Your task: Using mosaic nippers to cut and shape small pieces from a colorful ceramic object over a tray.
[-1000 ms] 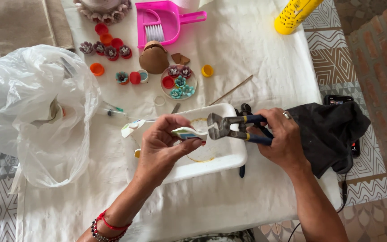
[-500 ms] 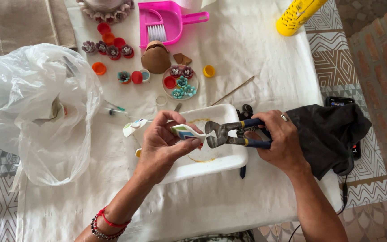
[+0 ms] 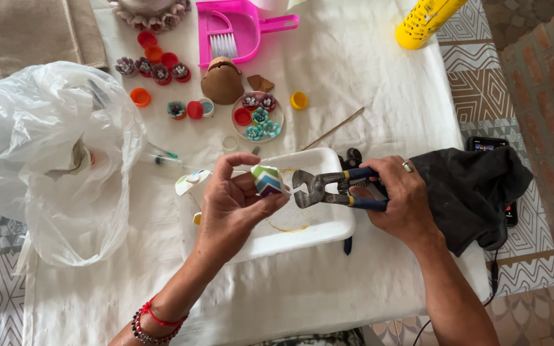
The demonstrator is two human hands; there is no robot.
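head view, looking down on a table covered with a white cloth [image 3: 367, 83]. the left hand [image 3: 235, 202] is curled around a small ceramic piece [image 3: 267, 181] patterned with green, blue and purple zigzags, pinched between thumb and fingertips above a white rectangular tray [image 3: 318, 224]. the right hand [image 3: 402, 198], with a ring on 1 finger, is closed around the blue and yellow handles of metal nippers [image 3: 328, 189]. the nipper jaws stand slightly apart just beside the right edge of the ceramic piece; whether they touch it cannot be told. a dark grey cloth [image 3: 476, 192] lies right of the right hand, partly over a phone [image 3: 490, 145]. to the left sits a crumpled clear plastic bag [image 3: 46, 160]. farther up the table are a pink dustpan with a brush [image 3: 232, 29], a brown rounded object [image 3: 222, 80], a small plate of coloured bottle caps [image 3: 258, 116], loose caps and a yellow perforated object [image 3: 428, 19].
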